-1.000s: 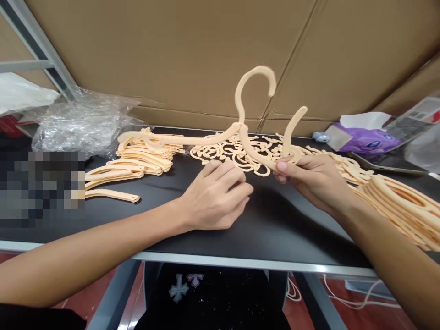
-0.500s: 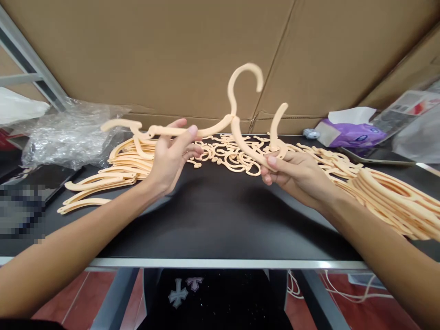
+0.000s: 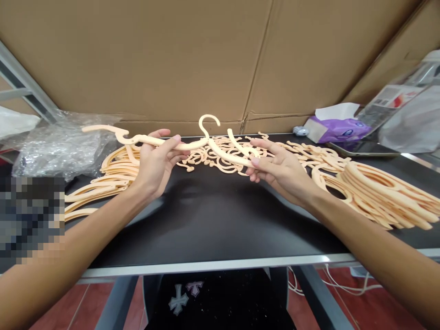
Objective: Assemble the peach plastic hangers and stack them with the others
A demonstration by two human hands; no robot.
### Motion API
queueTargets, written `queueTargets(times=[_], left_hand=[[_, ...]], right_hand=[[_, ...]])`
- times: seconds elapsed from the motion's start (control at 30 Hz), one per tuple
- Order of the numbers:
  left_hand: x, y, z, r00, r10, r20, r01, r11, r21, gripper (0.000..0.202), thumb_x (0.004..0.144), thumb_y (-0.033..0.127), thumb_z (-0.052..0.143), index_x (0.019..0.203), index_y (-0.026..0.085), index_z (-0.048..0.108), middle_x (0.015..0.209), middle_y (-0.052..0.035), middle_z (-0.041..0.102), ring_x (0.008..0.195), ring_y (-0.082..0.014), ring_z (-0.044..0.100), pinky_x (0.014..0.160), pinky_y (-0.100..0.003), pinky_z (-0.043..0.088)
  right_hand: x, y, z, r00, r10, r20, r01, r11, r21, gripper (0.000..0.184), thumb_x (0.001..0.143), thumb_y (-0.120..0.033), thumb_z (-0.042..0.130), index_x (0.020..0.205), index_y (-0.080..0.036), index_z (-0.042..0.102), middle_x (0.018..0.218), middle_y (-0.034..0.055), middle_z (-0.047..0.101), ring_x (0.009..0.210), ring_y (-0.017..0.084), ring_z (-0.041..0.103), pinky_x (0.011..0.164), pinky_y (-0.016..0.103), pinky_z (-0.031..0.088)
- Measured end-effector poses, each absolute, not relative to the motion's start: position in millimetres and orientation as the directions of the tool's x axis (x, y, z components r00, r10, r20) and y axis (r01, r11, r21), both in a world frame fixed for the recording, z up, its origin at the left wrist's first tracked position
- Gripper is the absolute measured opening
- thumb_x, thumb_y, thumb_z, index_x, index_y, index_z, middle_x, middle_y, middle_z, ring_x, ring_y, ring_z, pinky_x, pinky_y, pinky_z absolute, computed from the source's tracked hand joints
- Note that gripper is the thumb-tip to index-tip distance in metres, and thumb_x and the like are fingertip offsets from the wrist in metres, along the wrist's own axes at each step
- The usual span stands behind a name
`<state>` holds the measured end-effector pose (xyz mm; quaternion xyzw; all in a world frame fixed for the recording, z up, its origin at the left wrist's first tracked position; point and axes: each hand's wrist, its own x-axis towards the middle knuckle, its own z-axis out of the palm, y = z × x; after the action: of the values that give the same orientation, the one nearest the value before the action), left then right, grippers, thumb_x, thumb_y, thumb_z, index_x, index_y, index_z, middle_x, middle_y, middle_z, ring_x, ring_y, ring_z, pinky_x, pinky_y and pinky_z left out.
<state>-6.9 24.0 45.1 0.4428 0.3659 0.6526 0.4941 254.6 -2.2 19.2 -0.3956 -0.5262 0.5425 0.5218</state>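
Note:
I hold a peach plastic hanger [image 3: 195,144] above a black table [image 3: 213,220]. My left hand [image 3: 154,162] grips the hanger's left arm, thumb and fingers pinched round it. My right hand [image 3: 275,167] holds the right arm between thumb and fingers, together with a separate curved hook piece [image 3: 239,145]. The hanger's hook [image 3: 208,123] points away from me. Loose hook pieces [image 3: 220,158] lie just behind my hands.
A stack of hanger arms [image 3: 110,176] lies at the left, another stack [image 3: 381,192] at the right. Crumpled clear plastic [image 3: 58,146] sits far left. A purple tissue pack [image 3: 335,128] stands at the back right. Cardboard [image 3: 206,59] walls the rear.
My left hand rose from the table and took the hanger's left arm. The hanger has since tipped away from me, its hook lower, and my right hand's fingers have loosened.

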Motion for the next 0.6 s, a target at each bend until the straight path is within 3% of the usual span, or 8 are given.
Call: queueTargets(times=[0.13, 0.37, 0.6], left_hand=[[-6.5, 22.5, 46.2, -0.091, 0.979, 0.182, -0.311, -0.202, 0.929, 0.026, 0.08, 0.014, 0.069, 0.097, 0.02, 0.051, 0.069, 0.0011, 0.069, 0.059, -0.015, 0.068, 0.069, -0.029, 0.055], [-6.1, 23.3, 45.8, -0.069, 0.988, 0.14, -0.338, -0.155, 0.928, 0.023, 0.083, 0.012, 0.068, 0.097, 0.018, 0.051, 0.068, -0.0007, 0.069, 0.058, -0.0144, 0.067, 0.065, -0.027, 0.054], [-7.8, 23.8, 47.0, -0.17, 0.978, 0.118, -0.407, -0.179, 0.896, 0.043, 0.073, 0.0, 0.072, 0.101, 0.019, 0.046, 0.069, 0.0028, 0.066, 0.065, -0.0134, 0.069, 0.066, -0.025, 0.056]], right_hand=[[253.4, -2.7, 18.7, -0.184, 0.979, 0.086, -0.124, 0.064, -0.99, 0.049, 0.074, -0.033, 0.084, 0.117, -0.013, 0.071, 0.071, 0.0042, 0.072, 0.063, 0.014, 0.063, 0.061, 0.028, 0.049], [250.9, -2.8, 19.9, -0.148, 0.982, 0.116, -0.189, 0.087, -0.978, 0.031, 0.071, -0.032, 0.087, 0.097, -0.017, 0.08, 0.076, 0.0023, 0.067, 0.065, 0.01, 0.057, 0.056, 0.024, 0.044], [249.4, 0.4, 18.6, -0.021, 0.985, 0.169, -0.187, 0.162, -0.969, 0.028, 0.071, -0.029, 0.086, 0.095, -0.017, 0.081, 0.07, 0.0011, 0.063, 0.065, 0.01, 0.054, 0.057, 0.025, 0.041]])
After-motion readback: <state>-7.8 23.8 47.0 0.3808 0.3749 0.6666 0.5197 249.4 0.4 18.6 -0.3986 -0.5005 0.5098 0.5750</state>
